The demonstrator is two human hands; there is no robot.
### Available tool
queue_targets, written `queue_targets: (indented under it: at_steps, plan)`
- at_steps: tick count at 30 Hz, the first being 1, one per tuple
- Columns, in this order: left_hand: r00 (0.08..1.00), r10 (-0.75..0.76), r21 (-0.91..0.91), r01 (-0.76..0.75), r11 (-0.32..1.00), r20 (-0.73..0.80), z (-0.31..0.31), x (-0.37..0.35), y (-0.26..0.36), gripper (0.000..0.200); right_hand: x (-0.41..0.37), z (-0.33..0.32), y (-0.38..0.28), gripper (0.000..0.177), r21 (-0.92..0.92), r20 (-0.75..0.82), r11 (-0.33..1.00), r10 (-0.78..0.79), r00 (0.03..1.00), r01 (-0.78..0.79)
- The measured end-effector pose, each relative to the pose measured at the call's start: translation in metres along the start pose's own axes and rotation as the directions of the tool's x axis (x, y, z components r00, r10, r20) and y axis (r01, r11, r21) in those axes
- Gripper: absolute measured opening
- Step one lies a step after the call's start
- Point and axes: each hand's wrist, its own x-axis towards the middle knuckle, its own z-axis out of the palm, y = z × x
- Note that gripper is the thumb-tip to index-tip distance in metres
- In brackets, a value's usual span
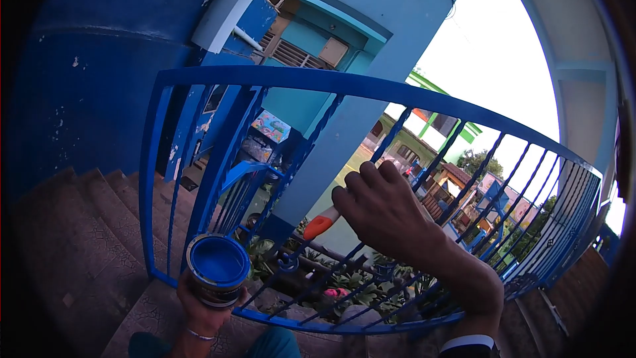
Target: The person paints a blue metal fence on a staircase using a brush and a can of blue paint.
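My left hand (207, 311) is wrapped round a can of blue paint (218, 266), low in front of me, with its open top facing up. Blue paint coats the inside and rim. My right hand (384, 204) grips a paintbrush (320, 223); its orange handle end sticks out to the left of the fist, while the bristles are hidden behind the hand. That fist is beside a twisted bar (392, 134) of the blue metal railing (371, 90), a little below the top rail. Whether the bristles touch the bar cannot be seen.
Tiled steps (99, 225) go down at the left beside a dark blue wall (112, 106). Beyond the railing are plants (397, 292), a pale blue pillar (338, 139) and a yard with buildings. More steps (563, 311) lie at the right.
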Motion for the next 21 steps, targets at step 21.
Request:
queue_targets:
  at_steps: [21]
  plan:
    - [1.000,-0.001,-0.066,0.001,0.998,0.000,0.015,-0.003,0.002,0.077,-0.019,-0.005,0.014,0.029,0.118,-0.165,0.984,0.150,0.975,-0.131]
